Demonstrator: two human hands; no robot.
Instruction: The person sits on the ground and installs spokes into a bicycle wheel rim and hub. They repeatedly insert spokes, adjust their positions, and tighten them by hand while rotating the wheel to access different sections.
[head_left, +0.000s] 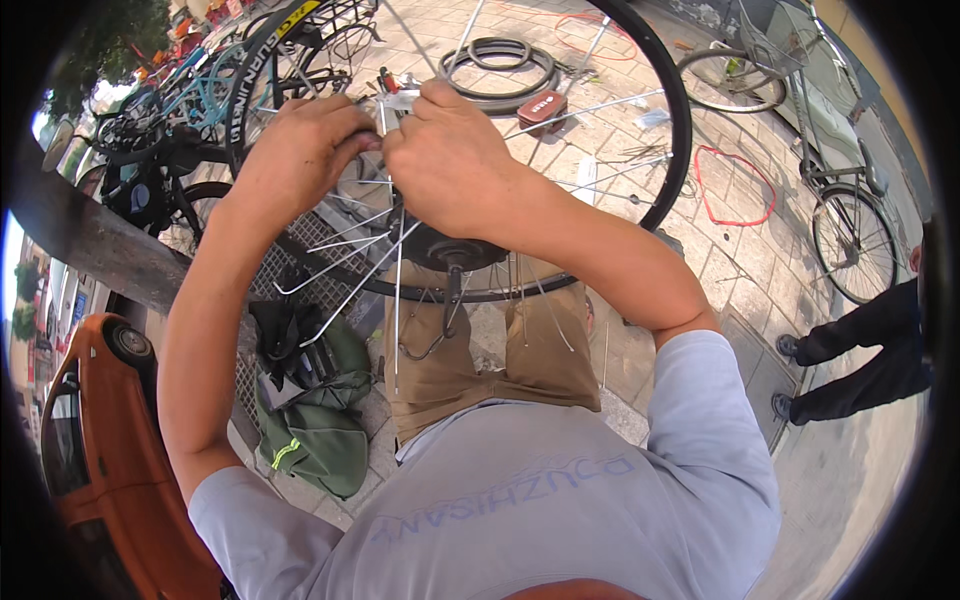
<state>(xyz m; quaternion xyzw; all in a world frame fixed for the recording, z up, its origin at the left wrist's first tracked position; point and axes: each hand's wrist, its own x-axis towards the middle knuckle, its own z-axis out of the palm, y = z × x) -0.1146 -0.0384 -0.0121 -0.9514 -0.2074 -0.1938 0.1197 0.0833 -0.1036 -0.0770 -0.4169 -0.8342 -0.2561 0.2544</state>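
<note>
A black bicycle wheel rim (681, 112) stands over my knees, with a dark hub motor (454, 253) low inside it and a cable hanging from its axle. Some spokes reach the rim; several loose silver spokes (399, 300) fan out from the hub towards me. My left hand (315, 150) is at the left inside the rim, thumb and fingers pinched near a spoke; what lies between the fingertips is hidden. My right hand (450, 150) is curled beside it, close to touching, its fingers closed around something thin, probably a spoke, which its own back mostly hides.
On the paving lie black tires (551, 75), a red-brown case (541, 111) and a red loop (697, 169). A green bag (322, 450) lies at lower left by a tree trunk (97, 240). A person in dark trousers (862, 375) stands at right, near a parked bicycle (851, 187).
</note>
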